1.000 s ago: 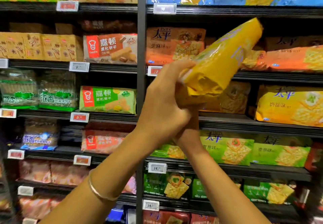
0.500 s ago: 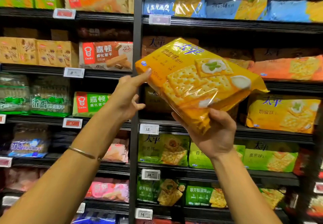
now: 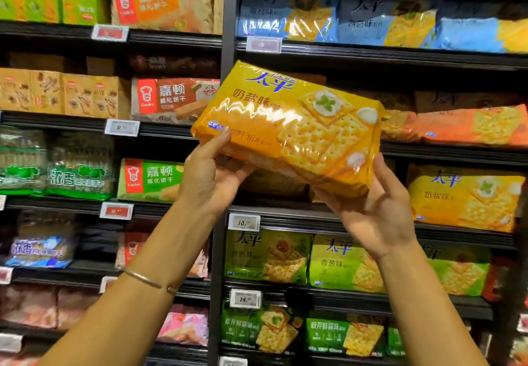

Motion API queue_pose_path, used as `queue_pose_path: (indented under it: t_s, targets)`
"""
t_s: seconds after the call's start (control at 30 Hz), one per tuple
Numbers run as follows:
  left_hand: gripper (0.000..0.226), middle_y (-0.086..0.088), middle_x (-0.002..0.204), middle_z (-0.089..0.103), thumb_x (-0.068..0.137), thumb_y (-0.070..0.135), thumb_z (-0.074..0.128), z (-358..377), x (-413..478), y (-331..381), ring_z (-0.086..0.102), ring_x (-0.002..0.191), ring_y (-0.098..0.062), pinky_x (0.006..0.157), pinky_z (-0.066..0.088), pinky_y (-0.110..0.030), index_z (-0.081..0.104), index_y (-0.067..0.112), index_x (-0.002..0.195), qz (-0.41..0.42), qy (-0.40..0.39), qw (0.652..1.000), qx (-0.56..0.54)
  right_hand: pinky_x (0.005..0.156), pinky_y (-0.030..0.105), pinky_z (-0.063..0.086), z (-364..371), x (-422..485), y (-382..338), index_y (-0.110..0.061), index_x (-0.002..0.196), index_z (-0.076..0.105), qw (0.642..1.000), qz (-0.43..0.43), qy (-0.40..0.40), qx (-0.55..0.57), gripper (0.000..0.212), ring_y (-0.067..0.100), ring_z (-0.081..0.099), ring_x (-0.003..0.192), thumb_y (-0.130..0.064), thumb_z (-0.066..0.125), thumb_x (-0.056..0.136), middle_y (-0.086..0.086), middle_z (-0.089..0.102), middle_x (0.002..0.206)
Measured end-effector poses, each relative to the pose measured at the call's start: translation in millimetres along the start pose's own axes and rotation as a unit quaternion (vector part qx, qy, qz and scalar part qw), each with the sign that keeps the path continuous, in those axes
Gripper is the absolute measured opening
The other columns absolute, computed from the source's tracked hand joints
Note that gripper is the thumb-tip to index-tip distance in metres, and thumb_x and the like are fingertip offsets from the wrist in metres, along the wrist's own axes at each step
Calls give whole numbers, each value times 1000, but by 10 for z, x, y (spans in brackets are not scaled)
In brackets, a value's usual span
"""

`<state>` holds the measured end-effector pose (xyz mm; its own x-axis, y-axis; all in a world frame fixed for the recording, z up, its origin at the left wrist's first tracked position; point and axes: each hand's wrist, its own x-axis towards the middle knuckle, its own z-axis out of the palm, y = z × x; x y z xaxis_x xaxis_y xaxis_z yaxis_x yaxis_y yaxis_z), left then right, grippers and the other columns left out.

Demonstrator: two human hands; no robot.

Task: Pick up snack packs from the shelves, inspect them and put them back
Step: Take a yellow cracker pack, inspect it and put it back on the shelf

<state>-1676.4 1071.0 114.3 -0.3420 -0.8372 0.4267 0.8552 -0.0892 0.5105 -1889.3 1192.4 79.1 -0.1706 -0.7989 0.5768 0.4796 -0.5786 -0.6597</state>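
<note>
Pack [image 3: 288, 128], yellow, is now held front-face toward the camera by both hands, where a second ago it was edge-on and half a second ago only the right hand [image 3: 374, 211] carried it: the left hand [image 3: 211, 177] has come under its lower left corner, thumb on the face, and the right cups its lower right edge. I judge inspection is under way, return pending; its gap seems to lie behind, left of a matching pack [image 3: 464, 197]. It reads 太平 and 奶盐味; shelf tags [image 3: 243, 222] below show 13 and 14
</note>
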Motion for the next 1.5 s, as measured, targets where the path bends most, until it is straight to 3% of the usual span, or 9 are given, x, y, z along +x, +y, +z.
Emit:
queue_pose_path:
  t_s: [0.07, 0.13, 0.3, 0.4, 0.53, 0.87, 1.03, 1.37, 1.5]
  targets:
    - [61, -17, 125, 71, 82, 11, 73, -22, 10, -25, 65, 125, -38, 91, 58, -62, 59, 10, 141, 10, -6, 1000, 5, 95, 49, 58, 25, 46, -16, -21, 144, 61, 998, -3, 35, -49, 61, 34, 63, 130, -50, 69, 90, 10, 63, 145]
    - [69, -16, 119, 72, 78, 12, 74, -51, 30, -42, 66, 123, -39, 90, 59, -62, 57, 9, 144, 8, -16, 1000, 5, 88, 47, 61, 13, 81, 7, -18, 145, 57, 995, -20, 65, -79, 60, 32, 68, 123, -40, 69, 90, 10, 67, 139]
    - [46, -10, 101, 78, 78, 9, 72, -151, 89, -38, 77, 101, -31, 84, 62, -58, 65, 14, 123, -2, -56, 998, 20, 78, 44, 63, -61, 112, 37, -18, 140, 59, 992, -60, 71, -91, 49, 31, 71, 117, -21, 64, 91, 8, 72, 132]
    - [42, -7, 116, 78, 83, 19, 73, -187, 135, 61, 74, 112, -30, 96, 58, -57, 66, 21, 125, -2, -86, 993, 78, 81, 48, 63, -90, 129, -16, -17, 143, 55, 992, -69, 59, -88, 55, 33, 69, 121, -14, 63, 89, 10, 70, 135]
    - [51, -8, 125, 75, 85, 21, 75, -226, 157, 164, 72, 116, -29, 95, 59, -52, 61, 22, 133, 2, -108, 988, 106, 88, 49, 62, -74, 174, -107, -14, 149, 50, 990, -83, 49, -105, 66, 36, 65, 126, -6, 60, 84, 15, 66, 138]
    - [42, -8, 125, 75, 87, 20, 75, -195, 204, 383, 73, 115, -27, 91, 61, -42, 66, 21, 129, 67, -129, 981, 126, 80, 39, 63, 162, 413, -253, -17, 144, 56, 980, -154, 6, -126, 55, 32, 67, 124, -7, 63, 91, 10, 70, 133]
    - [55, -7, 128, 74, 84, 18, 75, -173, 198, 438, 71, 119, -27, 106, 54, -48, 60, 19, 138, 91, -136, 981, 104, 84, 37, 61, 258, 460, -237, -16, 146, 54, 975, -173, -26, -134, 57, 31, 65, 127, -2, 61, 90, 9, 69, 134]
    - [73, -11, 142, 65, 76, 26, 91, -86, 133, 553, 63, 131, -33, 104, 55, -48, 58, 20, 142, 110, -179, 972, 106, 79, 31, 62, 306, 481, -288, -16, 142, 55, 973, -192, -35, -120, 56, 25, 70, 119, 0, 59, 88, 7, 72, 127]
    - [67, -8, 134, 71, 79, 27, 86, 29, 90, 497, 67, 126, -28, 94, 59, -40, 60, 18, 140, 121, -161, 978, 52, 83, 38, 62, 398, 504, -224, -17, 145, 55, 976, -197, -33, -88, 56, 32, 66, 126, -3, 58, 91, 10, 68, 135]
